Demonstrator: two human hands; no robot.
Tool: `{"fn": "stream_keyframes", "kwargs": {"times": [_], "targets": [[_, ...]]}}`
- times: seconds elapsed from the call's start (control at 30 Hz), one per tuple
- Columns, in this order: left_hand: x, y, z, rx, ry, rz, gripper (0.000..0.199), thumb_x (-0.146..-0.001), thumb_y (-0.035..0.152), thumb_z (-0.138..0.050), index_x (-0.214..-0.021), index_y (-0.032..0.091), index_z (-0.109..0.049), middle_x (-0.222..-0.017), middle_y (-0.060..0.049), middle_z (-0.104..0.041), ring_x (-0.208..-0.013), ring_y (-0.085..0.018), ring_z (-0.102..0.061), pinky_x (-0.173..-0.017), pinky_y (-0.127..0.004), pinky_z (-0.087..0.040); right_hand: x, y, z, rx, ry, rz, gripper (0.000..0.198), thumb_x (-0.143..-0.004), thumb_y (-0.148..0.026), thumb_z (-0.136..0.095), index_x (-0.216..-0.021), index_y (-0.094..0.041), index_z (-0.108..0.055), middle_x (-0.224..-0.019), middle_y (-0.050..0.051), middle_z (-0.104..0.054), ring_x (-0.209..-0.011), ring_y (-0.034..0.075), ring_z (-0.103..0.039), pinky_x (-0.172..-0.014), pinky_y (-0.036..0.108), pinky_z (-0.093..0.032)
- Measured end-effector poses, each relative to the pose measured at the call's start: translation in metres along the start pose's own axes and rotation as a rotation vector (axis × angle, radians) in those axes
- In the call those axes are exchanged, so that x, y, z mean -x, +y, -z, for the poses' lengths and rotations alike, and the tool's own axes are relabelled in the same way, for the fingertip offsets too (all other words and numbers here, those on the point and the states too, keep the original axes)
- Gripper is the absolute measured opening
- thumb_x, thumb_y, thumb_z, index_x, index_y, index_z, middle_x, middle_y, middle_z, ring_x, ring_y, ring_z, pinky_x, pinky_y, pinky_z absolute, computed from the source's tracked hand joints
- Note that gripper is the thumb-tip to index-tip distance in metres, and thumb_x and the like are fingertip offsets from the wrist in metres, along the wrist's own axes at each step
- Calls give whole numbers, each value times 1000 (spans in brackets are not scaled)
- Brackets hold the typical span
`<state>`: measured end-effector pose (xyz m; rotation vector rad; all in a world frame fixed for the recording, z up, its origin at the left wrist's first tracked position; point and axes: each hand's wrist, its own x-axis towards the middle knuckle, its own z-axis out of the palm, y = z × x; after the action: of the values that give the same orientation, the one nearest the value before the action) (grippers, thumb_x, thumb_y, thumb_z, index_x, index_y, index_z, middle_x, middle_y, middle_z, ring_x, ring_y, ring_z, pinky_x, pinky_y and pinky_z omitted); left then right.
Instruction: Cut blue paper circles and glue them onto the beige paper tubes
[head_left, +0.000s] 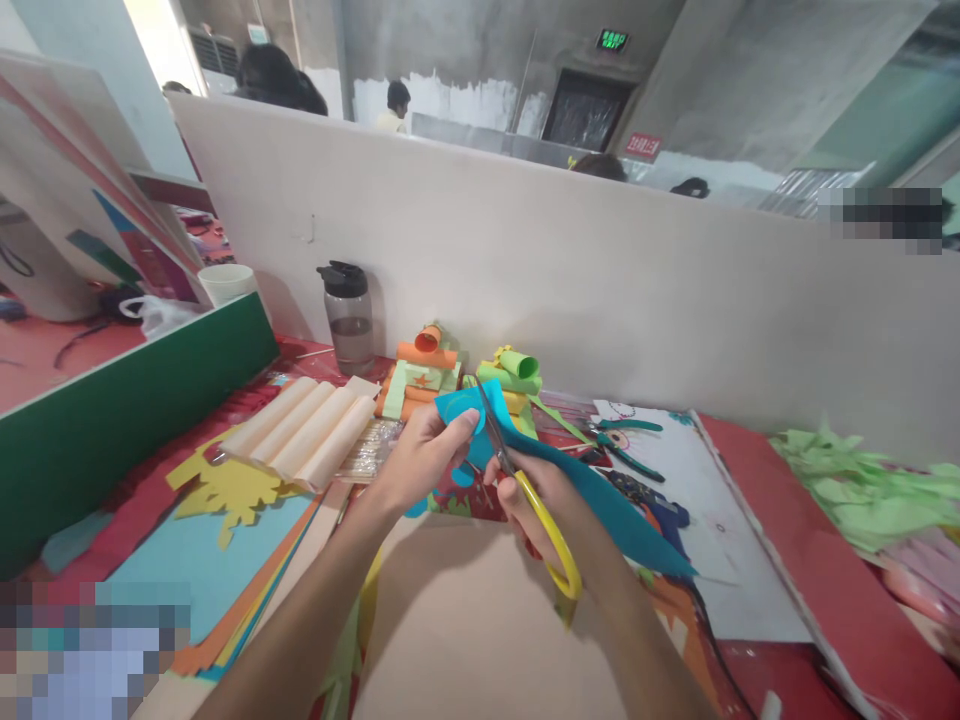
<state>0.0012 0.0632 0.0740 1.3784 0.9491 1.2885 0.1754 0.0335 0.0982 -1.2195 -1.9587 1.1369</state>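
A sheet of blue paper [592, 490] is pinched in my left hand [424, 455], thumb on top, near a curved outline drawn on it. My right hand [536, 490] grips yellow-handled scissors [551, 535], with their blades against the paper beside my left thumb. The long end of the sheet trails to the right, behind my right hand. Below my hands lies a large beige sheet [457, 620]. Just beyond them stand an orange rolled-paper figure [427, 365] and a green one [514, 372].
Beige paper rolls [300, 430] and coloured sheets [202, 565] lie left, near a green divider [135, 405]. A water bottle [349, 325] stands by the white partition [525, 270]. Right are pliers [634, 450], a glue gun [652, 500], a white board [739, 545] and green crepe paper [862, 490].
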Motion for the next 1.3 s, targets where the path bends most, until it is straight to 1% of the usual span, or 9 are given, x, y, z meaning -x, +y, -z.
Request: {"fn": "stream_keyframes", "kwargs": {"times": [0.17,0.37,0.53,0.73,0.9,0.97,1.1,1.17,1.3], "targets": [[-1,0,5,27,-61,33,42,-95,43,-53,-62,19,-43,-54,6,-41,-48,-8,-38,-48,-21,-33,-1,4,6,42,-30,-37,56,-91,-73,-43,-85,-19,-55,-63,-5,-43,-50,10,-34,-45,22,-30],[-1,-5,7,70,-42,69,38,-92,47,-58,-69,18,-50,-62,4,-47,-56,-9,-43,-54,-21,-39,0,3,8,56,-30,-41,50,-88,-69,-54,-80,-19,-56,-64,-4,-44,-54,11,-36,-47,21,-32],[-1,-3,11,78,-101,78,43,-91,50,-58,-65,19,-45,-59,5,-42,-52,-8,-41,-51,-21,-39,1,2,11,39,-58,-21,49,-90,-68,-50,-78,-21,-54,-62,-4,-44,-53,12,-38,-47,23,-33],[1,-2,14,84,-169,121,37,-91,48,-57,-70,18,-54,-64,3,-52,-56,-10,-48,-59,-23,-47,-1,4,15,48,-94,-16,49,-89,-69,-51,-79,-21,-56,-59,-4,-44,-51,12,-37,-47,24,-33],[3,3,16,115,-192,172,34,-91,48,-58,-72,19,-57,-68,2,-57,-59,-11,-52,-63,-24,-50,0,4,15,22,-102,-82,49,-88,-68,-55,-77,-21,-56,-57,-5,-43,-49,11,-38,-44,22,-31],[3,4,18,101,-220,164,33,-90,46,-60,-72,19,-57,-67,2,-56,-59,-11,-52,-62,-24,-50,1,3,14,8,-113,-105,47,-87,-67,-57,-80,-20,-56,-58,-5,-43,-48,10,-38,-44,21,-32],[2,6,24,8,-225,123,28,-89,42,-62,-75,18,-59,-68,1,-57,-62,-12,-55,-60,-23,-49,4,2,11,-55,-113,-99,52,-86,-72,-54,-83,-20,-56,-58,-6,-39,-45,9,-36,-42,21,-31],[3,7,25,-31,-238,132,31,-90,44,-59,-75,18,-60,-67,1,-56,-60,-12,-54,-56,-23,-48,7,3,10,-76,-113,-106,53,-86,-73,-53,-83,-20,-54,-57,-6,-39,-44,10,-36,-40,21,-29],[4,9,24,-22,-341,152,36,-91,48,-55,-73,17,-62,-64,1,-55,-55,-12,-49,-48,-21,-43,8,9,8,-99,-129,-126,49,-87,-70,-57,-89,-21,-54,-57,-6,-41,-43,10,-37,-39,22,-30]]}}
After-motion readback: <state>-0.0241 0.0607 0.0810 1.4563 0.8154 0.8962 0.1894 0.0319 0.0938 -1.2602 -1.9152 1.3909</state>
